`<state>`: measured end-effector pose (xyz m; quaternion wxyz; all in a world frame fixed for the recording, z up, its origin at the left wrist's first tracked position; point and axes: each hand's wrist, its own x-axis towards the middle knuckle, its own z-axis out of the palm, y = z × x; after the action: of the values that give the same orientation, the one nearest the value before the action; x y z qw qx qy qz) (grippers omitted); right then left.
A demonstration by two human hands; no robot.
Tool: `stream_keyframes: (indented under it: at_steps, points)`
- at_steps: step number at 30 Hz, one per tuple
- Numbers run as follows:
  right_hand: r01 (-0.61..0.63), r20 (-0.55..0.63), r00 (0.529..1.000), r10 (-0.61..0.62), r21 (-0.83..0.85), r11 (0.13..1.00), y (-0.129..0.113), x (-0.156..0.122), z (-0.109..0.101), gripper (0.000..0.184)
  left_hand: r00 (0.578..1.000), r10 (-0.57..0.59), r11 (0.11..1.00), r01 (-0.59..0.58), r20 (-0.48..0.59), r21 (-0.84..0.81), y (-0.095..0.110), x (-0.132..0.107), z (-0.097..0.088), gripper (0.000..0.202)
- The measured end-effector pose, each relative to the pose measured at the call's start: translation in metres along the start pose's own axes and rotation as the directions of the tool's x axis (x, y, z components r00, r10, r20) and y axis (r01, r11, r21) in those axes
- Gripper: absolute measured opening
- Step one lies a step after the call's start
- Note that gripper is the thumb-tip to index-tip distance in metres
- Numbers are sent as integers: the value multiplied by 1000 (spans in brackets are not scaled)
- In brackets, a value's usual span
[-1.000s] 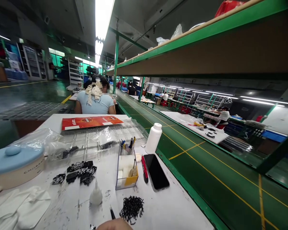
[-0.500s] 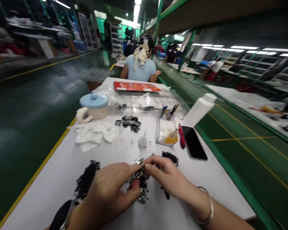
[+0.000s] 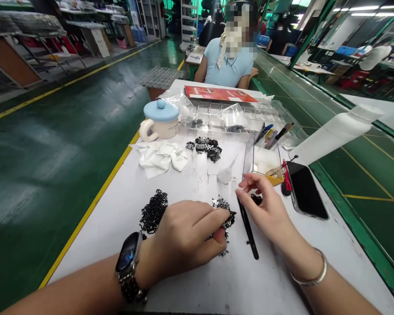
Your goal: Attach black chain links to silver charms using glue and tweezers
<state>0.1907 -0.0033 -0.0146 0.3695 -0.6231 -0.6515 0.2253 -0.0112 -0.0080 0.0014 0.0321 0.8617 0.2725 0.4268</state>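
My left hand is closed in a pinch over the middle of the table, its thumb and index finger on a small black part. Beneath those fingertips spreads a pile of small shiny black and silver pieces. My right hand is held to the right with thumb and fingers curved and a little apart, nothing seen between them. Beside its thumb lie black tweezers on the table. It partly hides another small black pile. Left of my left hand is a heap of black ring-like parts.
Farther back are assembled black pieces, a white cloth, a lidded mug and a clear divided tray. To the right stand a pen box, a phone and a white bottle. A person sits ahead.
My right hand has moved away from my left hand to the right, and its fingers have parted. My left hand keeps its pinch on the small black part. The camera view has shifted.
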Motion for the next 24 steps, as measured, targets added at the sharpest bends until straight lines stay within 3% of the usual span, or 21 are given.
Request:
stream_keyframes:
  at_steps: [5, 12, 18, 20, 22, 24]
  points:
    - [7, 25, 1000, -5, -96, 995, -1, 7, 7, 43, 999, 34, 999, -34, 11, 15, 1, 1, 0, 23]
    - [203, -148, 968, -201, -2, 979, -9, -1, 1, 27, 999, 18, 1000, -18, 33, 13, 2, 0, -3, 21]
    - [154, -104, 983, -153, -1, 988, -2, 1, 3, 27, 993, -34, 999, 38, 111, -29, 1, 1, -2, 20]
    - [134, -104, 985, -136, -27, 991, 0, 3, 5, 29, 985, -103, 988, 117, 135, -100, 2, 1, -2, 19]
    - [110, -109, 987, -117, -70, 991, 2, 5, 8, 33, 951, -237, 933, 280, 200, -227, 4, 2, -2, 18]
    - [91, -99, 990, -102, -113, 990, 3, 8, 11, 37, 850, -404, 780, 513, 339, -358, 6, 4, -2, 14]
